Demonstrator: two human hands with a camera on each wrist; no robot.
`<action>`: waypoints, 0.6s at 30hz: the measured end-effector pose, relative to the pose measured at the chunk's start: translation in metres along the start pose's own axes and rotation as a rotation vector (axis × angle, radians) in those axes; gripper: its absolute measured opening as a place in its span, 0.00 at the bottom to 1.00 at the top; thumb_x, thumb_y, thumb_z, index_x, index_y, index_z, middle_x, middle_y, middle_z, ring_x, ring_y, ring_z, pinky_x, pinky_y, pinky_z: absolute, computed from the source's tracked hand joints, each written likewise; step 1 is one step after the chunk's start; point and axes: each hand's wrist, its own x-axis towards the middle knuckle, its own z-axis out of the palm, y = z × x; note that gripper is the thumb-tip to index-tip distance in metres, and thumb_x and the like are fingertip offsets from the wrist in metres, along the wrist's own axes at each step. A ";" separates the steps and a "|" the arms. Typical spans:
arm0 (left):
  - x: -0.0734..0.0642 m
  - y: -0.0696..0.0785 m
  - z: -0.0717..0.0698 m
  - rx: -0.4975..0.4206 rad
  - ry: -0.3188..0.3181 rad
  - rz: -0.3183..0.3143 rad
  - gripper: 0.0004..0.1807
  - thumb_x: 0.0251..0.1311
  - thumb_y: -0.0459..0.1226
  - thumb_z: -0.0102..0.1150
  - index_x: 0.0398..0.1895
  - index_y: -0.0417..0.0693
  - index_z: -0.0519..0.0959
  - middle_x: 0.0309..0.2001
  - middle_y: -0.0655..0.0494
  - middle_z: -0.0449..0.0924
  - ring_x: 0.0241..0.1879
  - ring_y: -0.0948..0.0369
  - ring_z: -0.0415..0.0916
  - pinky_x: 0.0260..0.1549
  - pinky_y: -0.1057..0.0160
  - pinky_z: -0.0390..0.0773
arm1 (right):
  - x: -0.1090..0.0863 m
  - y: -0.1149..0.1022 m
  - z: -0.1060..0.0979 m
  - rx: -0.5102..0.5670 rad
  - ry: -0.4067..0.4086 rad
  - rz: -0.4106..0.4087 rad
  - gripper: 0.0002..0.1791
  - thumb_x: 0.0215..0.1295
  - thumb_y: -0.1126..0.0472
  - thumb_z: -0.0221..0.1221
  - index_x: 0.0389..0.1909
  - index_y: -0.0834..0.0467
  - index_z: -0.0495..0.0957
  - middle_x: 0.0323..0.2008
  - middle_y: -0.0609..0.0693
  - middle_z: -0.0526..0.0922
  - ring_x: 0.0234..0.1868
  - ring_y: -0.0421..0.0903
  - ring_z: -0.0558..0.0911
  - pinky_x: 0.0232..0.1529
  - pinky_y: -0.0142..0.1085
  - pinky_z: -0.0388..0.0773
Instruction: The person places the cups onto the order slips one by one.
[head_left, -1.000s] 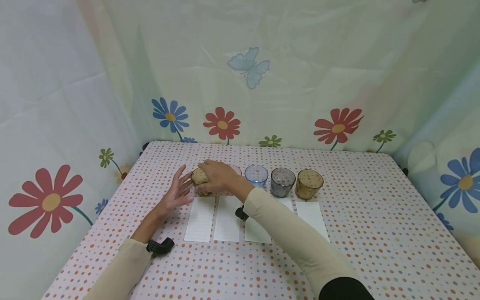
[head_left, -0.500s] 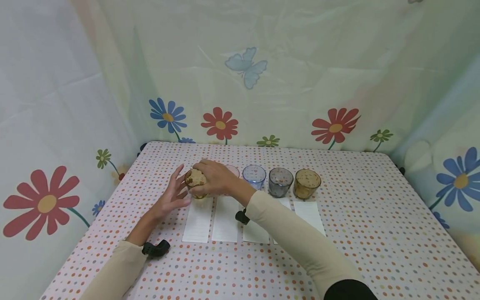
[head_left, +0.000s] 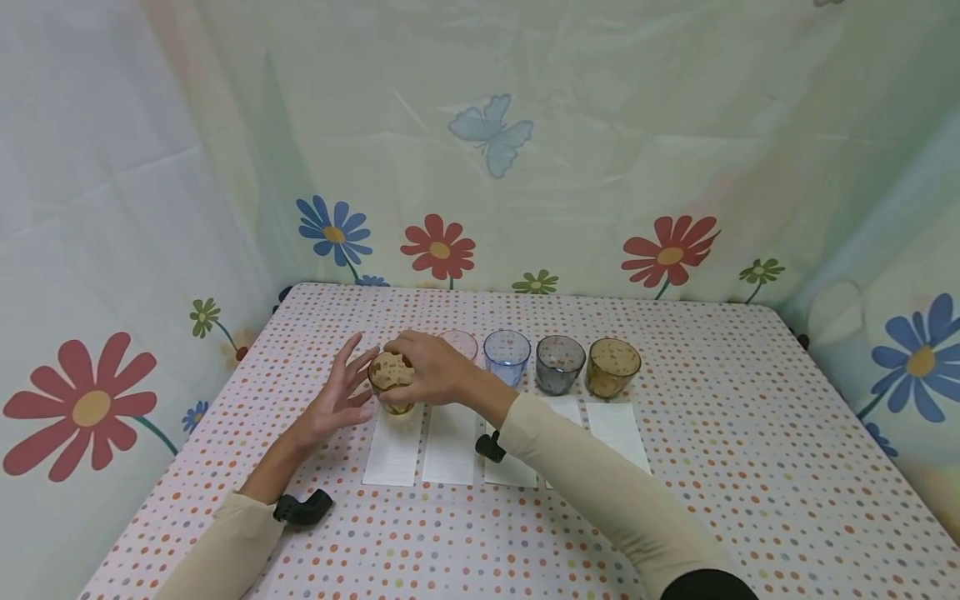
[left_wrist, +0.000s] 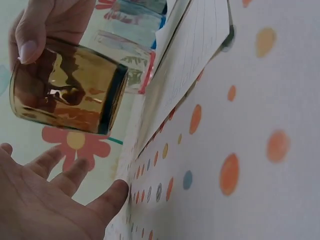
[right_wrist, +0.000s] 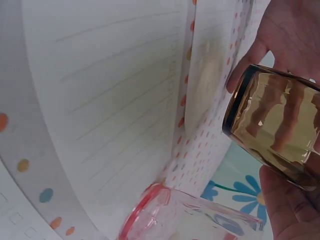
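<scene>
An amber glass cup (head_left: 390,375) is gripped near its rim by my right hand (head_left: 437,372) at the left end of a row of cups. Its thick dark base hangs above the table in the left wrist view, where the right thumb (left_wrist: 31,42) lies along the glass. Close on the cup's left side, my left hand (head_left: 333,406) is spread with the palm towards it. A gap shows between those left fingers and the glass (left_wrist: 65,95). Under the cup begins a white lined paper slip (head_left: 392,454).
To the right stand a pink cup (head_left: 461,342), partly behind the right hand, a blue cup (head_left: 507,357), a grey cup (head_left: 560,367) and another amber cup (head_left: 613,368). More paper slips (head_left: 448,454) lie before them on the dotted tablecloth (head_left: 480,542). A flowered curtain (head_left: 570,167) hangs behind.
The right hand has lifted the amber cup and brought it slightly towards the front, over the top of the paper slip. The left hand has drawn back slightly, staying beside it.
</scene>
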 end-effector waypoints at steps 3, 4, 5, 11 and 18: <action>-0.002 0.002 -0.001 -0.006 -0.007 0.016 0.58 0.62 0.31 0.57 0.82 0.58 0.26 0.80 0.34 0.34 0.78 0.33 0.34 0.66 0.22 0.41 | -0.004 0.001 0.002 0.005 -0.010 -0.003 0.41 0.58 0.40 0.69 0.66 0.60 0.74 0.60 0.53 0.78 0.57 0.49 0.79 0.58 0.44 0.78; -0.003 0.002 -0.001 -0.011 -0.012 0.020 0.58 0.62 0.31 0.57 0.81 0.58 0.26 0.80 0.33 0.33 0.78 0.32 0.34 0.66 0.22 0.41 | -0.005 0.001 0.003 0.008 -0.012 -0.005 0.41 0.58 0.40 0.69 0.66 0.60 0.74 0.60 0.53 0.78 0.56 0.49 0.79 0.57 0.43 0.78; -0.003 0.003 -0.001 -0.016 -0.016 0.024 0.58 0.62 0.31 0.57 0.81 0.57 0.25 0.80 0.33 0.33 0.77 0.32 0.34 0.65 0.21 0.42 | -0.006 0.001 0.003 0.015 -0.011 -0.009 0.40 0.58 0.40 0.69 0.65 0.60 0.74 0.59 0.53 0.79 0.55 0.49 0.79 0.56 0.43 0.78; -0.005 0.007 0.001 -0.033 -0.023 0.035 0.59 0.61 0.32 0.58 0.81 0.57 0.25 0.80 0.32 0.33 0.77 0.31 0.34 0.65 0.21 0.42 | -0.011 0.002 0.006 0.037 -0.003 -0.040 0.38 0.57 0.41 0.70 0.63 0.60 0.75 0.55 0.53 0.80 0.50 0.48 0.81 0.48 0.37 0.79; -0.007 0.006 0.005 -0.042 -0.050 0.016 0.59 0.63 0.35 0.59 0.81 0.59 0.24 0.81 0.37 0.32 0.77 0.32 0.31 0.65 0.21 0.41 | -0.012 -0.002 0.008 0.046 -0.035 -0.080 0.39 0.57 0.41 0.71 0.63 0.60 0.75 0.55 0.54 0.80 0.51 0.51 0.81 0.50 0.39 0.79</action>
